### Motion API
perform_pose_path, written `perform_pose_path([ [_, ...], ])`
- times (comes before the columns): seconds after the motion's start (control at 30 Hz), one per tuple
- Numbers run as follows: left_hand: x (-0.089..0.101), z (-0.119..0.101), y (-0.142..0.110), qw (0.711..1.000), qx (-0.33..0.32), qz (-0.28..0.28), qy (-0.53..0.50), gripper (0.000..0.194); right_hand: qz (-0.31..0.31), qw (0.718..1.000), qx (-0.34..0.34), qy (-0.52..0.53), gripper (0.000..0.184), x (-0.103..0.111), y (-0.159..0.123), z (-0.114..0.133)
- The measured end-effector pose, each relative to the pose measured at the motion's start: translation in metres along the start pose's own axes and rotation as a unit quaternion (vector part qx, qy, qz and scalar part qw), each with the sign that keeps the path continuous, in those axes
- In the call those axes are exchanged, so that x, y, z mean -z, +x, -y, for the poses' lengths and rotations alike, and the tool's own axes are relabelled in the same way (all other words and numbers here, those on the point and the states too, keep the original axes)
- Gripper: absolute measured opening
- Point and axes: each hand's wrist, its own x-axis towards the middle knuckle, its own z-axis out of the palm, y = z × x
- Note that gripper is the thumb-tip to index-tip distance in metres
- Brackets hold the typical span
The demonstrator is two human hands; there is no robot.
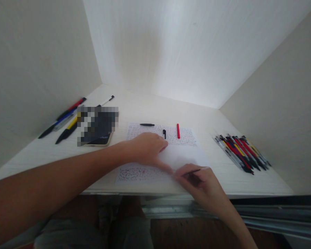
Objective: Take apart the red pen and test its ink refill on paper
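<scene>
On the white desk lies white paper [182,154] with dense handwriting along its top and at its lower left, and a blank band between. My left hand [146,150] rests on the paper, thumb stretched toward the right hand and the other fingers slightly bent. Near the paper's lower right, my right hand [197,181] is closed around a slim pen [193,172], its tip close to my left thumb and blurred. Beyond my left hand, a short black pen part [147,125], a black pen cap [164,134] and a red stick-like piece [178,131] lie on the paper.
Several pens [239,150] lie bunched at the right. More pens [69,126] lie at the left, beside a dark phone-like object [101,139], partly pixelated. Pale walls [155,52] enclose the desk [150,100] at the back and both sides. Its front edge is close to my forearms.
</scene>
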Motion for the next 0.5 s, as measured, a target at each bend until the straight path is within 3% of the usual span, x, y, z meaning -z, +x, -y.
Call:
perform_pose_path([
  [0.23, -0.001, 0.000, 0.000, 1.000, 0.001, -0.001, -0.003, 0.072, -0.006, 1.000, 0.011, 0.027, 0.014, 0.001, -0.001, 0.002],
  [0.37, 0.003, 0.003, 0.002, 0.999, -0.002, -0.004, -0.043, 0.061, -0.140, 0.985, 0.006, 0.100, 0.008, 0.007, -0.003, -0.006],
  [0.5, 0.015, 0.012, 0.005, 0.988, 0.063, -0.123, -0.072, 0.045, -0.259, 0.941, -0.024, 0.218, 0.010, 0.010, 0.001, -0.022],
])
